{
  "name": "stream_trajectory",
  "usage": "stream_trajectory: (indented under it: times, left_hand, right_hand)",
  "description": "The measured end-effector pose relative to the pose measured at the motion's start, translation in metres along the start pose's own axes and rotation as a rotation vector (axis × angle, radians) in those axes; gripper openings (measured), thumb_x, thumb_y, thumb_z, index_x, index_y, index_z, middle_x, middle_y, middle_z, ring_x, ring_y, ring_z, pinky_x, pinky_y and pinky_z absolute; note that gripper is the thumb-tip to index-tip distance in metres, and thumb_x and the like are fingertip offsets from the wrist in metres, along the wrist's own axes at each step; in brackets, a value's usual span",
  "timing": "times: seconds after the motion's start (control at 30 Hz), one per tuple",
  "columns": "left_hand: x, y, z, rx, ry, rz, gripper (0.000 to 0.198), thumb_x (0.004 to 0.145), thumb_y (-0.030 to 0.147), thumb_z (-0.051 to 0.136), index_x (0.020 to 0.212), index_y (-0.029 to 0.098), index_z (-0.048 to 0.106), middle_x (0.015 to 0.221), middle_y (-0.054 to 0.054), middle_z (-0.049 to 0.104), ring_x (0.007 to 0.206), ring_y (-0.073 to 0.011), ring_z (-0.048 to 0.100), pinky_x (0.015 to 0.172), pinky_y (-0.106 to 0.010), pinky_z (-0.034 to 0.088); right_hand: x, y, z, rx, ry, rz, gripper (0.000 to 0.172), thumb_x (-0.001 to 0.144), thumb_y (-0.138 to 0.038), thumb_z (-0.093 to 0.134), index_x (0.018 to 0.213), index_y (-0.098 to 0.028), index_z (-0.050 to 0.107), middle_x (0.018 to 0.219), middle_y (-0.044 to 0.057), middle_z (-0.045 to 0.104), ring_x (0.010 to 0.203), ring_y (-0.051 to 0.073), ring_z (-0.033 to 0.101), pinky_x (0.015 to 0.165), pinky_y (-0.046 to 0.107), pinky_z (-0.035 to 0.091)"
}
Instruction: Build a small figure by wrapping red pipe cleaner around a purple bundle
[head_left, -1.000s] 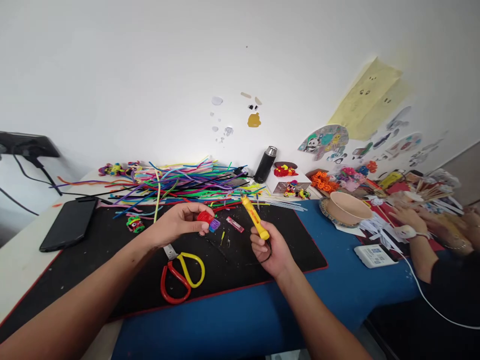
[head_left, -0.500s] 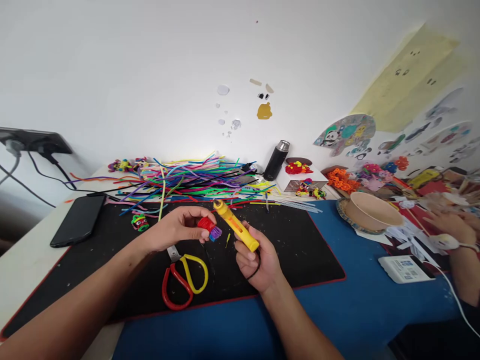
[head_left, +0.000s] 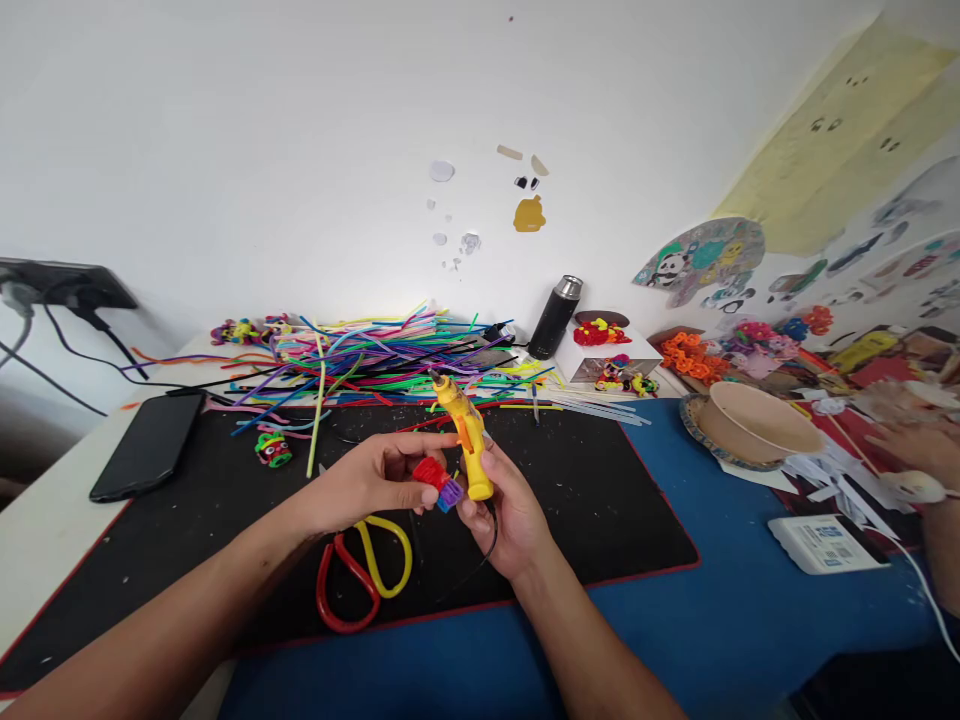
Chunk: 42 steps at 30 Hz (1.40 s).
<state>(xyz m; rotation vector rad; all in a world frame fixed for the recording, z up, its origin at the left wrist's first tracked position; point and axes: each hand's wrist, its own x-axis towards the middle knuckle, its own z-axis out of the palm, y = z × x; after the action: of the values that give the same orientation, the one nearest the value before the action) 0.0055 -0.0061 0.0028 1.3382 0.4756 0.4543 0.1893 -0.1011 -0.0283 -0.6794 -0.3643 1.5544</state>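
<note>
My left hand (head_left: 367,482) pinches a small craft piece (head_left: 433,472) made of red, purple and blue pipe cleaners. My right hand (head_left: 514,515) holds a yellow hot glue gun (head_left: 476,465), its dark nozzle tilted up and away from me. The left index finger reaches over to the gun's orange trigger and seems to touch it. The craft piece sits close to the left of the gun's body. Below my left hand lie scissors (head_left: 322,595) with one red and one yellow handle; their blades are mostly hidden by the hand.
A heap of coloured pipe cleaners (head_left: 375,355) lies along the wall, near a black flask (head_left: 553,322). A small green-and-red figure (head_left: 273,450) and a phone (head_left: 150,447) are at left. At right stand a bowl (head_left: 757,425) and a co-worker's hand (head_left: 911,440).
The glue gun has turned more upright in my right hand. My left hand has moved right and slightly down with the craft piece, its index finger now stretched to the gun.
</note>
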Motion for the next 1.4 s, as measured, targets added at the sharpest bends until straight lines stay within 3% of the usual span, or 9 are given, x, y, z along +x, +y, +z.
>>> stream_trajectory:
  times: [0.17,0.3,0.4,0.53,0.8,0.97,1.13,1.4]
  left_hand:
    - [-0.004,0.006,0.0,0.017,-0.042,-0.018,0.061,0.077,0.031,0.092,0.135,0.024,0.075,0.092,-0.004,0.07,0.07,-0.0132,0.063,0.068,-0.026,0.056]
    - [-0.007,0.013,-0.002,0.027,-0.052,-0.025,0.058,0.077,0.029,0.092,0.133,0.026,0.076,0.102,-0.006,0.074,0.084,-0.0175,0.068,0.077,-0.029,0.057]
    - [-0.007,0.016,-0.002,0.042,-0.064,-0.022,0.055,0.079,0.027,0.09,0.132,0.027,0.077,0.111,-0.007,0.073,0.088,-0.0178,0.069,0.08,-0.029,0.057]
    - [-0.006,0.016,-0.006,0.063,-0.052,-0.015,0.058,0.079,0.025,0.089,0.135,0.023,0.072,0.105,-0.006,0.071,0.082,-0.0159,0.067,0.077,-0.028,0.056]
    - [-0.001,0.015,-0.029,0.08,0.127,0.06,0.038,0.078,0.036,0.091,0.101,0.015,0.07,0.078,-0.002,0.069,0.063,-0.0115,0.061,0.061,-0.023,0.055]
    - [0.001,0.016,-0.036,0.13,0.31,0.168,0.038,0.076,0.038,0.093,0.099,0.015,0.073,0.078,-0.002,0.07,0.063,-0.0124,0.062,0.06,-0.025,0.055]
    - [-0.001,0.016,-0.04,0.457,0.52,0.378,0.028,0.083,0.034,0.087,0.102,0.017,0.075,0.087,-0.005,0.072,0.073,-0.0154,0.066,0.067,-0.027,0.056]
    - [-0.004,0.02,-0.046,1.145,0.599,0.685,0.017,0.094,0.021,0.075,0.111,0.02,0.071,0.1,-0.006,0.078,0.091,-0.0187,0.074,0.087,-0.031,0.059]
  right_hand:
    - [-0.002,0.005,0.003,0.018,-0.118,0.062,0.039,0.081,-0.044,0.086,0.102,-0.019,0.065,0.071,-0.004,0.061,0.044,0.006,0.051,0.035,0.013,0.034]
    - [-0.001,0.004,0.007,-0.037,-0.212,0.082,0.037,0.083,-0.048,0.081,0.098,-0.017,0.067,0.069,-0.002,0.062,0.041,0.007,0.05,0.033,0.016,0.032]
    - [0.003,0.002,0.009,-0.086,-0.209,0.065,0.034,0.085,-0.048,0.077,0.092,-0.017,0.068,0.062,-0.003,0.06,0.037,0.009,0.049,0.032,0.018,0.032]
    - [0.011,-0.004,0.007,-0.214,-0.168,-0.015,0.032,0.085,-0.047,0.077,0.091,-0.016,0.069,0.062,-0.003,0.059,0.04,0.01,0.053,0.033,0.019,0.033]
    - [0.027,-0.037,0.003,-0.396,-0.206,-0.103,0.03,0.088,-0.04,0.075,0.106,-0.016,0.074,0.081,0.002,0.063,0.062,0.018,0.072,0.04,0.019,0.041]
    - [0.044,-0.047,0.013,-0.359,-0.254,-0.114,0.026,0.089,-0.035,0.074,0.105,-0.015,0.074,0.083,0.003,0.068,0.057,0.016,0.069,0.04,0.019,0.041]
    - [0.05,-0.038,0.005,-0.323,-0.255,-0.085,0.028,0.091,-0.038,0.072,0.106,-0.014,0.073,0.074,0.0,0.068,0.039,0.008,0.054,0.036,0.019,0.033]
    - [0.037,-0.047,-0.009,-0.398,-0.324,-0.048,0.04,0.097,-0.041,0.068,0.129,-0.015,0.067,0.073,0.002,0.073,0.042,0.011,0.061,0.038,0.018,0.036]
